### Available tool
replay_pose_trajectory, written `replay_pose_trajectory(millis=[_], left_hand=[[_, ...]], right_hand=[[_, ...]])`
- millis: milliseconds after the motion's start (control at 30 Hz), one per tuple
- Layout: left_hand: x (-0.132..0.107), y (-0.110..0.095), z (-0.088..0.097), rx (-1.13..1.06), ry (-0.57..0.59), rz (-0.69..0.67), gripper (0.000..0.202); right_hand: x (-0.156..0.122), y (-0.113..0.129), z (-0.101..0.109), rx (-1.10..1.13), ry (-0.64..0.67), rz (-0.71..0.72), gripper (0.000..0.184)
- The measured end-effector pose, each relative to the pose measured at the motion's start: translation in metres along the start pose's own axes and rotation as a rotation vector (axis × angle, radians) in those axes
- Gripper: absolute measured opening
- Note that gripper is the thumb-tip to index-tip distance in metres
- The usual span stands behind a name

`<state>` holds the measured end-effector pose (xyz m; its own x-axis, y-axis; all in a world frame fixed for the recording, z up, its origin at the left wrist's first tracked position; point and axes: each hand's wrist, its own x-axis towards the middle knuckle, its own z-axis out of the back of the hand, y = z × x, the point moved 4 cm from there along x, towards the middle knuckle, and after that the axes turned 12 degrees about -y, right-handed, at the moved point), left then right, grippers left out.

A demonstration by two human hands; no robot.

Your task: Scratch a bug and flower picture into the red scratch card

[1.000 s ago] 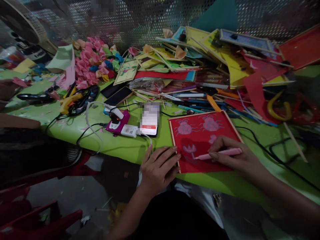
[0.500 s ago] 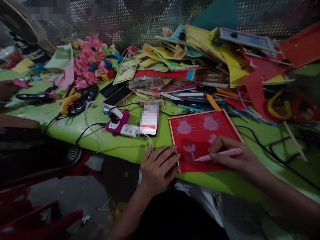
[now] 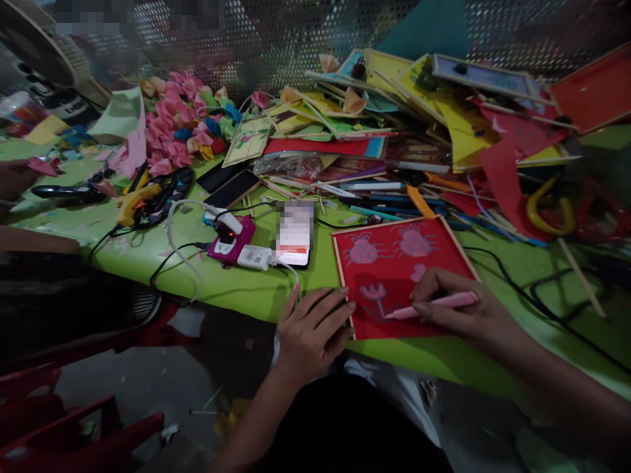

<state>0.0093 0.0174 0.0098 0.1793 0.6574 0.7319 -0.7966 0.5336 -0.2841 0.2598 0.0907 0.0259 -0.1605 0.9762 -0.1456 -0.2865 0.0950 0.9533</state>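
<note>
My right hand [image 3: 448,302] grips a pink marker [image 3: 456,300], its tip touching a red card [image 3: 399,269] edged with thin wooden sticks. Pink drawings show on the card: two round, many-legged bugs along the top, a tulip-like flower at lower left, and another pink shape partly hidden by my right hand. Flat at the card's left edge lies my left hand [image 3: 313,332], fingers stretched out and fingertips on the wooden border. Just beyond it a phone [image 3: 296,233] with a lit screen rests on the green table [image 3: 236,292].
A magenta power strip [image 3: 229,246] with plugs and cables sits left of the phone. Behind are markers [image 3: 377,186], stacked framed cards [image 3: 488,79] and pink paper flowers [image 3: 172,118]. A yellow glue gun [image 3: 138,200] lies left. Another person's hand [image 3: 20,180] is at far left.
The other person's hand at far left has come further into view beside a pink paper piece. My hands and the marker have hardly moved.
</note>
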Motion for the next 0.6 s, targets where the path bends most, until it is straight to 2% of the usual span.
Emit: replay_pose_trajectory(millis=[600], left_hand=[[-0.0027, 0.0013, -0.0012, 0.005, 0.006, -0.004, 0.029]], right_hand=[[-0.0001, -0.0023, 0.0009, -0.046, 0.003, 0.013, 0.038]])
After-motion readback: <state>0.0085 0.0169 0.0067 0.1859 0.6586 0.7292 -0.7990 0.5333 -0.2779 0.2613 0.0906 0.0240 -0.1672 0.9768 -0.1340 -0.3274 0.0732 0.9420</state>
